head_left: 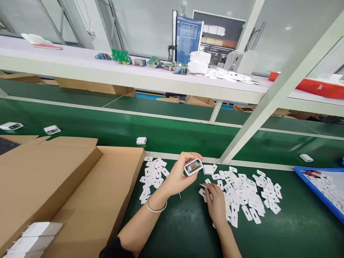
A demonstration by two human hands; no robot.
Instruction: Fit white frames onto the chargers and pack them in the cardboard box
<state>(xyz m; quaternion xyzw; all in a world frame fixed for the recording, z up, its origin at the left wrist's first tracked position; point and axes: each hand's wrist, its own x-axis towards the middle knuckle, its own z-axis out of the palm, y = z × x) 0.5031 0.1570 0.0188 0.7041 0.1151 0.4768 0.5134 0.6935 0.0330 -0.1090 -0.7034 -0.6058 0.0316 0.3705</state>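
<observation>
A white charger housing (193,166) is held up in the left hand (178,175), fingers curled around it, its open port face turned toward the camera. The right hand (215,204) is pressed down on the pile of white plastic cover plates (242,195) on the green tabletop (282,233), one plate pinched at the fingertips. An open cardboard box (88,193) is seen to the left.
</observation>
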